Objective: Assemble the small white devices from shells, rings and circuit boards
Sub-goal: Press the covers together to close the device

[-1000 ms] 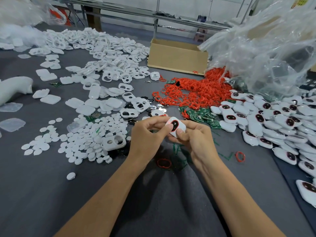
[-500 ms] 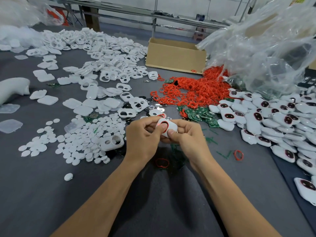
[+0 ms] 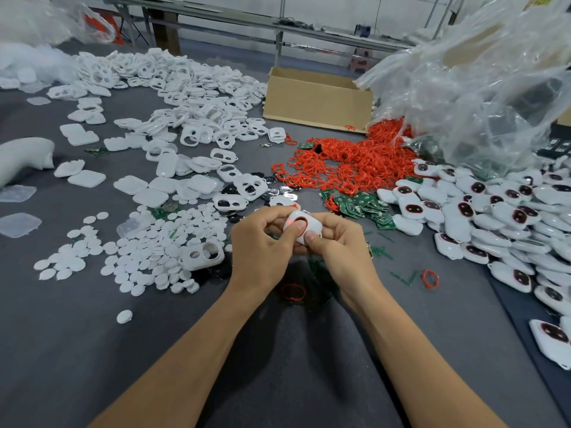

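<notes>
Left hand and right hand pinch 1 shell (red rings, discs nearby).

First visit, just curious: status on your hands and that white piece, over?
Left hand and right hand both gripping white shell. Red ring at its opening, left thumb on it. Nothing blocking.

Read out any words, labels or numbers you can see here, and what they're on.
No text is legible.
On the yellow sign at the top right edge: dark marks, too blurred.
On the cardboard box: a small red mark, too small to read.
On the circuit boards and the held white shell: no print discernible.
</notes>
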`<state>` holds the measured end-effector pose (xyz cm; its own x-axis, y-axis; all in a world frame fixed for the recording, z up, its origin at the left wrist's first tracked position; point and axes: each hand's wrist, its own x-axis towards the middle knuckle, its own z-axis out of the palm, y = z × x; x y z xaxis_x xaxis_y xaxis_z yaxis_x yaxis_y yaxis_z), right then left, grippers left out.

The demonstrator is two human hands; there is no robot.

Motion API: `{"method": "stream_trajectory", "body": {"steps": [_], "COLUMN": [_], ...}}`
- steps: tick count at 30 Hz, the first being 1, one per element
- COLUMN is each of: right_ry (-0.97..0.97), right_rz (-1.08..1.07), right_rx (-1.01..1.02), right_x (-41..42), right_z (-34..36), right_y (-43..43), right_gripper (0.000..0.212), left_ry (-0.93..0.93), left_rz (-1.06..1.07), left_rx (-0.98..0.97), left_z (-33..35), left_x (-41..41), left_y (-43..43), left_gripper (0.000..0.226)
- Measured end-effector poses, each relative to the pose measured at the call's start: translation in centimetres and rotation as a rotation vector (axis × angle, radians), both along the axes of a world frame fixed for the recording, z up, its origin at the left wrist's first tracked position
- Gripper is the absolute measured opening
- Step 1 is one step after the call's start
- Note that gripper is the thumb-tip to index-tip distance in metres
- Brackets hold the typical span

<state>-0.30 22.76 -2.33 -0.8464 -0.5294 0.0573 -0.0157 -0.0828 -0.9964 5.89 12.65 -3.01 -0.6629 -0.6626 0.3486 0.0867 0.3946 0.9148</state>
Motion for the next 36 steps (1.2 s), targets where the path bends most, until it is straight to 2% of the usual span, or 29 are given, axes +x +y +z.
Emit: {"method": "stream_trajectory", "body": {"steps": [3,8,17,24,32,36], "right_ry": [0.007,-0.028,-0.193,-0.171,-0.164,-0.137], "right_rz": [0.004,-0.012,0.028,0.049,0.124,0.124], "right_rx": [-0.015,-0.091,-0.107,-0.124,-0.232,-0.291], "right_x": [0.0,0.1,-0.7,-0.6,-1.2,-1.3], "right_z": [0.0,0.3,0.6,0.0,0.0,0.1], "right_y": [-0.1,-0.3,0.7,0.2,0.5,0.3], "right_gripper": [0.027,0.026,0.036,0.028,0.030,0.045], "left_ry": [0.010,0.025,0.002,-0.010,0.054,0.012], "left_rz": [0.018,-0.074,-0.219,-0.216,-0.210,-0.202], "left_rx": [0.005,0.167,0.130,0.157,0.410,0.397], "left_z": [0.0,0.4,0.1,0.2,0.3,0.1], "left_x": [0.2,0.1,0.2,-0.2,-0.3,-0.5], "left_y": [0.0,0.2,-0.1,-0.2,-0.7,-0.6], "left_gripper": [0.019,0.023,0.039,0.042,0.031,0.025]}}
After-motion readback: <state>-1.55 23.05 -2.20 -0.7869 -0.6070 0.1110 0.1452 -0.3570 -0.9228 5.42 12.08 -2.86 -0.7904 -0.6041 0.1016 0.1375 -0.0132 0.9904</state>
